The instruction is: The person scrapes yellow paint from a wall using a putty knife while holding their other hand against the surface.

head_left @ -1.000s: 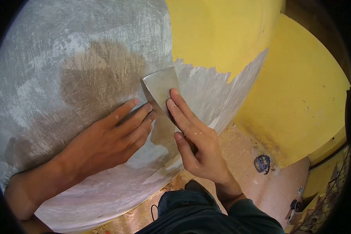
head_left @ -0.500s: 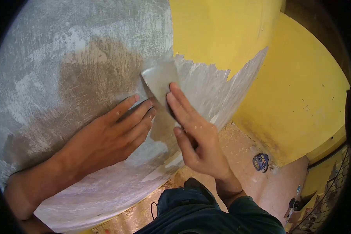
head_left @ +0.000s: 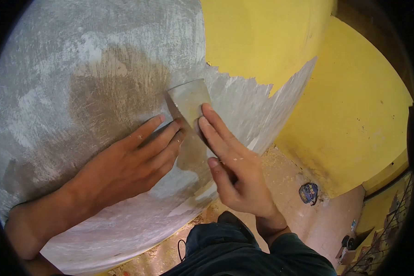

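Note:
A wide metal scraper (head_left: 190, 97) lies tilted against the grey, scraped wall (head_left: 124, 27), its broad edge toward the upper left. My right hand (head_left: 234, 168) grips it, two fingers stretched along its blade and the thumb beneath; the handle is hidden by the hand. Flat on the wall to the left rests my left hand (head_left: 135, 161), fingers spread, their tips beside the scraper's left edge. Brown damp-looking patches (head_left: 117, 87) mark the wall above my left hand. Above the scraper, yellow paint (head_left: 262, 37) ends in a jagged edge.
Another yellow wall (head_left: 349, 110) stands at the right. On the dusty floor (head_left: 290, 184) lies a dark blue item with yellow marks (head_left: 308, 193). A dark metal grille (head_left: 391, 221) and small objects are at the lower right. My clothed body fills the bottom centre.
My right hand and the scraper have moved slightly down, away from the jagged paint edge. My left hand stays in nearly the same place.

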Tool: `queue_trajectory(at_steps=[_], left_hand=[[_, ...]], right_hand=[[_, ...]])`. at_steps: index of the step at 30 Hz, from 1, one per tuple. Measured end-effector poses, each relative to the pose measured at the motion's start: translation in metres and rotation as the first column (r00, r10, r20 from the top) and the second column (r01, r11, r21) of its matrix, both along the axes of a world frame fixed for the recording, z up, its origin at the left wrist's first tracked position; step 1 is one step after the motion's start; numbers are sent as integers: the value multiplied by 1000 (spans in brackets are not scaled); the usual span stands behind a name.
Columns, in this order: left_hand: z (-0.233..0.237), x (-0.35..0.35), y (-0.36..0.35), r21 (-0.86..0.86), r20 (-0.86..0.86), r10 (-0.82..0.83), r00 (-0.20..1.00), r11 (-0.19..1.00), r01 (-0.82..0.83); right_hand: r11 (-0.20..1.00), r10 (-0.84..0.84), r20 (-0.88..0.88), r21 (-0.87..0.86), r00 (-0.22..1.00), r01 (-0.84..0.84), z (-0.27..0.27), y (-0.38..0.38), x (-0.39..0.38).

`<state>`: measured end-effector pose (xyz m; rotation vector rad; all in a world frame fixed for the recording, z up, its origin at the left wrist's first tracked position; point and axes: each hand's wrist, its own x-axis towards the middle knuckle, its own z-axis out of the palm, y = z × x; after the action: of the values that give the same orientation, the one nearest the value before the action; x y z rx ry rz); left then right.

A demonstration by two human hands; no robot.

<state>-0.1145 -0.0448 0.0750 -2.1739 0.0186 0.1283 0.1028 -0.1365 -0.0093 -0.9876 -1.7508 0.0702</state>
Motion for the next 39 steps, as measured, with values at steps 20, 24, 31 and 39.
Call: queue_trajectory(at_steps=[20,24,31,39], left_hand=[[2,2,-1,19,-18,49,999,999,-49],[-1,3,-1,6,-25,52,998,999,-52],[0,4,-1,23,-60,48,997,999,-47],[-2,3,-1,16,-22,52,998,999,-52]], right_hand=[[913,-408,60,15,911,408,-20,7,12],[924,-376,11,-65,926,376,-4,7,18],[897,-436,-17,-94,900,432,2,7,11],[852,-507,50,-124,861,508,-4,2,6]])
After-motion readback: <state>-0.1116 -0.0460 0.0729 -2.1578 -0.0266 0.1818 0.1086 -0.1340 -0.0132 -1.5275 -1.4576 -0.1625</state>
